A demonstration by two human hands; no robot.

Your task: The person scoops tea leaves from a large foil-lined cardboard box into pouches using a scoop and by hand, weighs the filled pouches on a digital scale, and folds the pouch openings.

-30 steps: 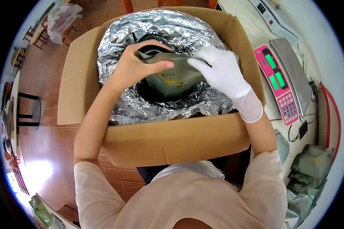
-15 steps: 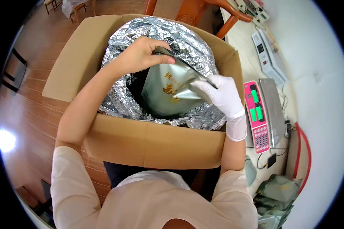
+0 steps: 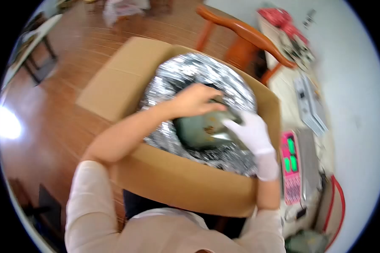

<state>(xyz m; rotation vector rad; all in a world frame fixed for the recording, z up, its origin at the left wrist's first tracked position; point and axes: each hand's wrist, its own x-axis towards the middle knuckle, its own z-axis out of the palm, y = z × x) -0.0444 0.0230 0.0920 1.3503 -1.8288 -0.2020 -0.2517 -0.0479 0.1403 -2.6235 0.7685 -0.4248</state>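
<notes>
A green foil pouch (image 3: 198, 130) with gold lettering stands in the silver foil liner (image 3: 190, 63) of a cardboard box (image 3: 185, 181). My bare left hand (image 3: 200, 101) is closed on the pouch's top edge. On its right side, my right hand (image 3: 251, 130), in a white glove, grips the pouch near the corner, with the thumb in front. Motion blurs both hands, and the pouch's mouth is mostly covered by my fingers. Dark contents behind the pouch cannot be made out.
To the right, a pink-fronted scale (image 3: 291, 168) with green displays stands on a pale table, with a grey-white device (image 3: 310, 103) beyond it. More green pouches (image 3: 308, 242) lie at lower right. A wooden chair (image 3: 249, 33) is behind the box, whose left flap (image 3: 118, 80) sticks out.
The view has swung, so the box sits lower and further right. The pouch is lower in the foil liner and its top tilts more toward me. Both hands stay on it.
</notes>
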